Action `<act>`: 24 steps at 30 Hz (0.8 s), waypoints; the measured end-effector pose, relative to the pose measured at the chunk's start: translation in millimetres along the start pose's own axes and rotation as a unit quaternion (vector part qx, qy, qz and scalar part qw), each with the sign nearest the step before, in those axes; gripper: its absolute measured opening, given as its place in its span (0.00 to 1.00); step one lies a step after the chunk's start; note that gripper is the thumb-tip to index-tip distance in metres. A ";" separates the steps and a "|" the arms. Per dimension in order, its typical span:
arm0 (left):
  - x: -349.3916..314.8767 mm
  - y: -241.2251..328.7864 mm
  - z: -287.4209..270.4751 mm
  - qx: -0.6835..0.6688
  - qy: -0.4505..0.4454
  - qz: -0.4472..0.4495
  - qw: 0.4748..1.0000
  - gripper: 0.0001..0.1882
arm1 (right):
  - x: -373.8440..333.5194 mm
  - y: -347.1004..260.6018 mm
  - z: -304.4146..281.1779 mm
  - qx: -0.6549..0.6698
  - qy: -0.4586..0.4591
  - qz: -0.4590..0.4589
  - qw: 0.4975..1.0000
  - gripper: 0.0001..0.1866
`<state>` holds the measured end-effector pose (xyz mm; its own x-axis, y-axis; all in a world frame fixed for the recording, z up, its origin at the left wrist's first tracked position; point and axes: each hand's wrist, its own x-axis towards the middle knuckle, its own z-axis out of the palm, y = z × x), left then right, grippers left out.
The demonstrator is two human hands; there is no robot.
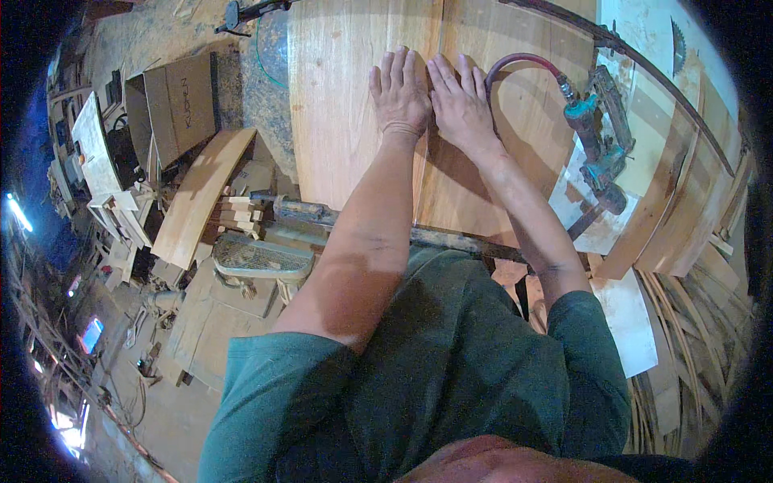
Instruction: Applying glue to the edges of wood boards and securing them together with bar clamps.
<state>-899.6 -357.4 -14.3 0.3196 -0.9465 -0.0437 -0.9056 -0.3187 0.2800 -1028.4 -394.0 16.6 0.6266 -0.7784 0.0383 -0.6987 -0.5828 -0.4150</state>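
My left hand (401,95) lies flat on a light wooden panel (330,105), fingers stretched forward. Beside it, my right hand (465,107) is spread flat, close to the seam between the light panel and a browner wooden panel (475,189). Nothing is held in either hand; the thumbs are close together near the seam. To the right of my right hand, a teal air nail gun (592,141) lies on its side at the panel's edge. A red air hose (523,58) curves from its fitting back toward my right hand.
A dark metal bar (644,76) crosses the far right; a circular saw blade (679,47) sits beyond it. Loose boards (676,205) lie at right. On the left are a cardboard box (181,109), a long plank (201,197), wood offcuts (239,213) and a plastic stool (262,258).
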 end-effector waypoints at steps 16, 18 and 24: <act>-1.0 -3.3 3.9 -0.027 0.051 0.016 0.998 0.27 | 37.6 9.9 5.2 -0.118 0.030 0.020 0.992 0.30; -0.6 -3.3 2.1 -0.045 0.034 0.012 0.998 0.27 | 49.1 15.3 4.9 -0.139 0.048 0.022 0.989 0.31; -1.6 -2.2 -1.1 -0.029 0.028 0.007 0.999 0.28 | 67.0 24.3 6.7 -0.177 0.034 0.020 0.983 0.33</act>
<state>-897.8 -355.1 -13.9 0.3238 -0.9460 0.0129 -0.8925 -0.3010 0.3359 -1001.1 -458.7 2.9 0.5796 -0.8094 0.0946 -0.8066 -0.5863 -0.0752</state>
